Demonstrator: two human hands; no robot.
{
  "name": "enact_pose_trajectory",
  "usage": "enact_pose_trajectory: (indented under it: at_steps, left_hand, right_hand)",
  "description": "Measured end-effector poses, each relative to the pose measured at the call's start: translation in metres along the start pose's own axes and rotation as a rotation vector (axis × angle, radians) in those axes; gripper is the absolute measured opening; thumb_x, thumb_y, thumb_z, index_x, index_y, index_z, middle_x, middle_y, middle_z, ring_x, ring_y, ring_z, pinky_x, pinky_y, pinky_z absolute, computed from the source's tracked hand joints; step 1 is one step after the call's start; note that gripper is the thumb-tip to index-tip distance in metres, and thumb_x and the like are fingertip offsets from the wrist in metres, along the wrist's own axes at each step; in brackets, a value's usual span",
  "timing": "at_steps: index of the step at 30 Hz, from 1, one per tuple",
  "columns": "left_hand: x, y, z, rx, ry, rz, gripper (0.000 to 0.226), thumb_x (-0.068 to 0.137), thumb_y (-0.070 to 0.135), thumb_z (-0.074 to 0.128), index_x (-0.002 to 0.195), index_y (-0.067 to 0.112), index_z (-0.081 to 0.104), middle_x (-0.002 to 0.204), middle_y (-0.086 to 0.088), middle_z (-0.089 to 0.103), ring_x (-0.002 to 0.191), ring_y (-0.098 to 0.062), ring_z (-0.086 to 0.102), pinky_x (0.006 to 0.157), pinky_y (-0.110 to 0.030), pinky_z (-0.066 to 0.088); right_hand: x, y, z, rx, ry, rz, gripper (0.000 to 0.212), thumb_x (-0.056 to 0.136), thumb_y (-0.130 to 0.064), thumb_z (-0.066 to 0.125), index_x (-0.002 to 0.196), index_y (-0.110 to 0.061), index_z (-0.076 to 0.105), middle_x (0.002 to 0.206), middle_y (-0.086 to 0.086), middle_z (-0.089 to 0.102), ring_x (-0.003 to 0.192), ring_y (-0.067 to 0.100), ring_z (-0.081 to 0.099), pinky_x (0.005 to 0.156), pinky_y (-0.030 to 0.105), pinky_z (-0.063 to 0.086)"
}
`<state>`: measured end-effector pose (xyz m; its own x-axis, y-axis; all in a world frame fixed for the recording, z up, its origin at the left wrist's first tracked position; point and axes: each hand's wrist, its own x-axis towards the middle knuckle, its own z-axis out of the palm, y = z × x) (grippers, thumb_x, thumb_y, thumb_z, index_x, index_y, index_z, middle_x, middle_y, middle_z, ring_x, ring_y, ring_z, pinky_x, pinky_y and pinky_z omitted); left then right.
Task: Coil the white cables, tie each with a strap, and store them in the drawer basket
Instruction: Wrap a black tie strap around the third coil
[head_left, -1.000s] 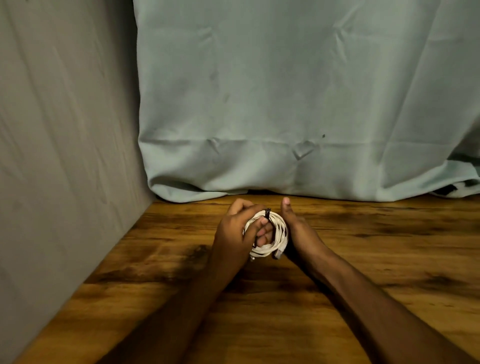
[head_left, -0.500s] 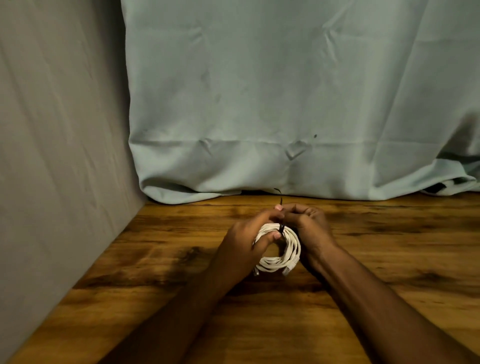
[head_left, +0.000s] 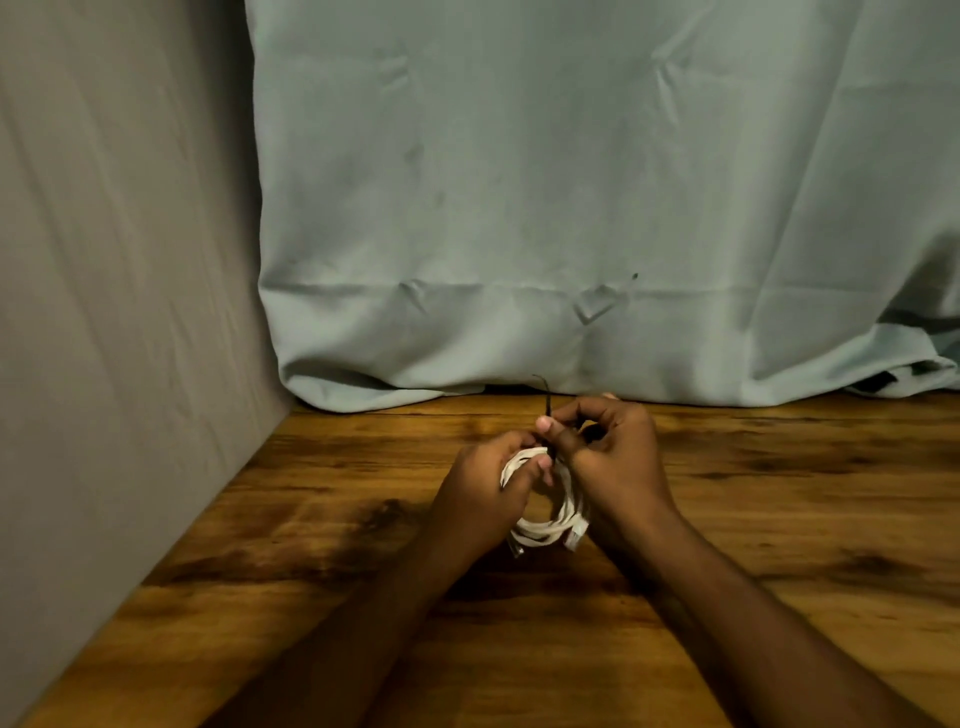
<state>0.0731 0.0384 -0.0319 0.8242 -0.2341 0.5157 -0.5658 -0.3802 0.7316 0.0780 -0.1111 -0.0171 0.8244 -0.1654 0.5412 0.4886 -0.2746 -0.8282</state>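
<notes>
Wooden table (head_left: 779, 519): brown, dark-grained surface with darker patches, spanning the near and middle ground. Cloth (head_left: 571, 208): pale blue-green, creased, hanging across the far side; its lower edge rests bunched on the table's far edge. A small dark speck shows on the cloth right of centre. Wall (head_left: 119, 312): grey, with faint streaks, standing along the left side and meeting the table.

makeshift recording corner, likely indoors at home, dark-stained wood bench (head_left: 779, 519), pale green cloth backdrop (head_left: 571, 182) draped to the bench, grey fabric-covered side wall (head_left: 104, 286), dim lighting
</notes>
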Motion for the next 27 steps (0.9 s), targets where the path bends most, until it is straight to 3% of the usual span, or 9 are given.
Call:
enact_pose_trajectory:
  at_steps: [3, 6, 9, 12, 15, 19, 22, 24, 27]
  left_hand:
    - [0.0, -0.003, -0.001, -0.043, 0.031, -0.026, 0.012, 0.096, 0.017, 0.061, 0.099, 0.025, 0.07, 0.071, 0.02, 0.068, 0.064, 0.005, 0.061, 0.062, -0.019, 0.047]
    - [-0.002, -0.008, -0.002, -0.114, 0.08, -0.123, 0.019, 0.096, 0.01, 0.06, 0.089, 0.025, 0.068, 0.064, 0.016, 0.065, 0.056, 0.001, 0.058, 0.057, -0.02, 0.045]
    - [-0.002, -0.011, -0.005, -0.189, 0.119, -0.232, 0.017, 0.096, 0.007, 0.06, 0.083, 0.017, 0.062, 0.064, 0.008, 0.063, 0.056, -0.003, 0.056, 0.056, -0.021, 0.044]
    - [0.0, -0.013, -0.005, -0.363, 0.096, -0.331, 0.006, 0.098, 0.004, 0.056, 0.095, 0.001, 0.059, 0.07, -0.009, 0.064, 0.055, -0.013, 0.058, 0.055, -0.025, 0.046]
    - [0.002, -0.011, -0.008, -0.47, 0.048, -0.371, 0.008, 0.1, 0.001, 0.05, 0.104, -0.003, 0.055, 0.072, -0.011, 0.065, 0.049, -0.016, 0.058, 0.052, -0.025, 0.048]
    - [0.002, -0.005, -0.01, -0.596, 0.035, -0.427, 0.02, 0.099, 0.001, 0.049, 0.117, -0.002, 0.057, 0.104, -0.017, 0.071, 0.086, -0.031, 0.063, 0.069, -0.026, 0.054]
    - [0.001, -0.005, -0.011, -0.72, 0.033, -0.491, 0.024, 0.096, 0.003, 0.052, 0.118, 0.003, 0.063, 0.12, -0.022, 0.069, 0.111, -0.035, 0.064, 0.097, -0.044, 0.051]
    - [0.004, -0.007, -0.014, -0.864, 0.035, -0.532, 0.03, 0.096, 0.0, 0.049, 0.123, -0.006, 0.059, 0.126, -0.032, 0.062, 0.109, -0.041, 0.06, 0.094, -0.046, 0.05]
    - [0.008, -0.01, -0.018, -1.016, 0.061, -0.558, 0.03, 0.099, 0.001, 0.045, 0.124, -0.011, 0.057, 0.118, -0.028, 0.066, 0.095, -0.03, 0.067, 0.084, -0.036, 0.058]
  right_hand:
    - [0.0, 0.003, 0.0, -0.203, 0.006, -0.221, 0.016, 0.081, -0.011, 0.086, 0.073, -0.022, 0.077, 0.08, -0.02, 0.067, 0.082, 0.011, 0.065, 0.07, 0.035, 0.053]
    - [-0.005, 0.002, 0.002, -0.298, -0.075, -0.319, 0.011, 0.081, -0.016, 0.088, 0.078, -0.023, 0.081, 0.079, -0.018, 0.069, 0.091, 0.006, 0.062, 0.073, 0.036, 0.054]
    - [-0.009, 0.004, 0.007, -0.382, -0.118, -0.338, 0.01, 0.078, -0.022, 0.091, 0.084, -0.026, 0.085, 0.087, -0.018, 0.07, 0.098, 0.005, 0.059, 0.077, 0.032, 0.053]
    - [-0.009, 0.006, 0.011, -0.359, -0.089, -0.286, 0.013, 0.074, -0.024, 0.094, 0.084, -0.028, 0.085, 0.089, -0.017, 0.063, 0.099, 0.007, 0.055, 0.076, 0.03, 0.051]
    - [-0.01, 0.007, 0.014, -0.277, -0.066, -0.227, 0.014, 0.074, -0.024, 0.094, 0.082, -0.029, 0.085, 0.086, -0.015, 0.063, 0.099, 0.012, 0.056, 0.077, 0.034, 0.052]
    - [-0.011, 0.007, 0.018, -0.258, -0.057, -0.235, 0.011, 0.075, -0.026, 0.094, 0.081, -0.029, 0.085, 0.081, -0.016, 0.065, 0.097, 0.013, 0.055, 0.077, 0.035, 0.052]
    - [-0.013, 0.007, 0.019, -0.206, -0.069, -0.172, 0.009, 0.077, -0.025, 0.093, 0.08, -0.027, 0.084, 0.081, -0.018, 0.068, 0.102, 0.008, 0.054, 0.08, 0.031, 0.048]
    - [-0.014, 0.008, 0.019, -0.171, -0.066, -0.141, 0.01, 0.077, -0.026, 0.093, 0.08, -0.027, 0.084, 0.082, -0.018, 0.07, 0.105, 0.008, 0.055, 0.081, 0.028, 0.046]
    - [-0.014, 0.01, 0.019, -0.109, -0.059, -0.15, 0.027, 0.076, -0.023, 0.094, 0.072, -0.043, 0.077, 0.081, -0.022, 0.072, 0.105, 0.012, 0.058, 0.085, 0.028, 0.047]
